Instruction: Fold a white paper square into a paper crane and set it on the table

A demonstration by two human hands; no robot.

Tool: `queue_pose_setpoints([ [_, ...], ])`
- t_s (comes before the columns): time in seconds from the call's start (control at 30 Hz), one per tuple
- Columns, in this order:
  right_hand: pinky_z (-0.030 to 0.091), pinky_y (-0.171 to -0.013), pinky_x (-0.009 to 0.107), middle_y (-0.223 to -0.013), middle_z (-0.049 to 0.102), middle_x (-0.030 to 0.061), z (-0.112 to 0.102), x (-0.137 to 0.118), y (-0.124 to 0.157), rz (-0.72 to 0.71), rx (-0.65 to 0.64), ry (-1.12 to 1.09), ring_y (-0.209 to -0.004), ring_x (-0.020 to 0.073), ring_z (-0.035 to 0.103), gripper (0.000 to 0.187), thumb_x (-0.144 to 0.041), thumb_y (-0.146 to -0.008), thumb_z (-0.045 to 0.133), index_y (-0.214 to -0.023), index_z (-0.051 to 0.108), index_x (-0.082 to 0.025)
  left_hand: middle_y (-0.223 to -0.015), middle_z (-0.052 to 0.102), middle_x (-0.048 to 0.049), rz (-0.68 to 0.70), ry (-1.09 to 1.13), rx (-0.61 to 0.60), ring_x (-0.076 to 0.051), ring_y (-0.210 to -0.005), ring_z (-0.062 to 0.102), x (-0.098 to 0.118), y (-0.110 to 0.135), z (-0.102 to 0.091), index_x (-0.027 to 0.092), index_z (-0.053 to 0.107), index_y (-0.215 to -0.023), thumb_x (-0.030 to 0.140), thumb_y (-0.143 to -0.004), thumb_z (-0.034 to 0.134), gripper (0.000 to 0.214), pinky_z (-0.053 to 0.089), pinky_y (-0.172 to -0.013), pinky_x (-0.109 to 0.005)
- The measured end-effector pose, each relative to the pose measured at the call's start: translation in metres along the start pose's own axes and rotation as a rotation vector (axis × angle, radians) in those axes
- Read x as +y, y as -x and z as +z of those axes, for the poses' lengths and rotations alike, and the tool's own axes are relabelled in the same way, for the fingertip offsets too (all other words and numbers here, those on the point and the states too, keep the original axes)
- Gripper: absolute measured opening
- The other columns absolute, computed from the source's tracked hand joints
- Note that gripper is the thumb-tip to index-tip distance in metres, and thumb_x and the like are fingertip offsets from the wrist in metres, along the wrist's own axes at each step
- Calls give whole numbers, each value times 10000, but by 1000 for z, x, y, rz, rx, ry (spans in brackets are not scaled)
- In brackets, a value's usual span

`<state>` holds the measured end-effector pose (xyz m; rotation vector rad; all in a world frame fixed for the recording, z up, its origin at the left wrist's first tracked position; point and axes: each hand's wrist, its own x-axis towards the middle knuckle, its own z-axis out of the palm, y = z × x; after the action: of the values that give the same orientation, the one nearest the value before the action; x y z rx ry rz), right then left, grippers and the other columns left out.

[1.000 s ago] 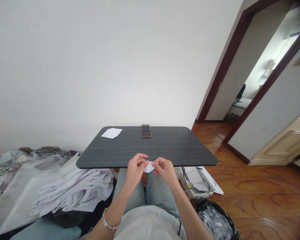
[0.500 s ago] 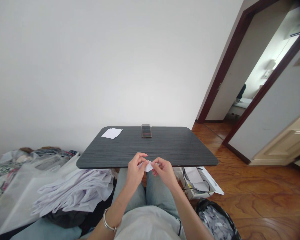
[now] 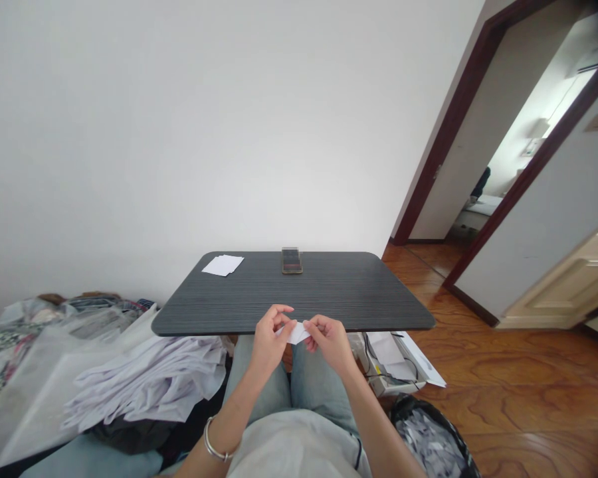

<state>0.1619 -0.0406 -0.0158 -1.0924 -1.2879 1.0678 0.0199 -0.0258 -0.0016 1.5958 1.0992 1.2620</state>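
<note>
A small folded white paper (image 3: 296, 332) is held between both my hands just in front of the near edge of the dark table (image 3: 329, 295). My left hand (image 3: 269, 338) pinches its left side with curled fingers. My right hand (image 3: 330, 340) pinches the right side, thumb and fingers pressed together. Both hands hover above my knees in light jeans. A silver bangle sits on my left wrist.
A stack of white paper slips (image 3: 222, 265) lies at the table's far left, a phone (image 3: 292, 260) at its far middle. White bags and cloth (image 3: 129, 378) pile up on the left. A white box (image 3: 398, 362) and a dark bag (image 3: 431, 438) sit on the wooden floor to the right.
My right-hand fingers have shifted slightly inward along the paper, which now looks a little more compact. The hands stay in the same place.
</note>
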Motion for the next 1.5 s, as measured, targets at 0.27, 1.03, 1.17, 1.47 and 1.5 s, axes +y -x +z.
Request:
queue_pose_setpoints([
  [0.27,449,-400,186,-492,588,-8,-5,2,-3,23,-26,-65,-393,96,541,401,-533,-754,574,-613,559,-159,-581,555,42,-27,71,11,-101,-514,463,4,0,-1,156,541,-938,262,-734,588,235,340,-525,-209],
  [1.03,445,-423,200,-488,577,-13,-2,2,-1,-24,-45,0,-417,107,542,366,-506,-777,553,-635,571,-169,-606,598,29,-83,135,-89,-106,-520,531,2,-3,-1,143,566,-909,278,-675,659,286,380,-521,-208],
  [1.17,453,-416,201,-494,587,-5,-4,3,-2,-10,-14,-5,-412,107,543,362,-506,-759,576,-631,571,-167,-586,595,39,-101,177,-68,-98,-492,522,1,-3,-1,145,558,-905,277,-661,669,298,367,-501,-201],
  [1.47,479,-443,207,-514,595,-6,-5,3,-2,-2,-37,-20,-441,108,567,385,-530,-771,543,-652,559,-164,-570,601,46,-99,194,-51,-97,-495,526,-1,-4,-1,149,547,-912,263,-661,676,304,368,-507,-198],
  [1.5,480,-446,206,-522,597,-4,-5,2,-2,-1,-44,-24,-448,108,570,385,-529,-774,539,-658,561,-163,-570,601,47,-101,197,-51,-96,-496,526,-1,-4,-1,149,547,-911,263,-661,677,304,369,-508,-198],
])
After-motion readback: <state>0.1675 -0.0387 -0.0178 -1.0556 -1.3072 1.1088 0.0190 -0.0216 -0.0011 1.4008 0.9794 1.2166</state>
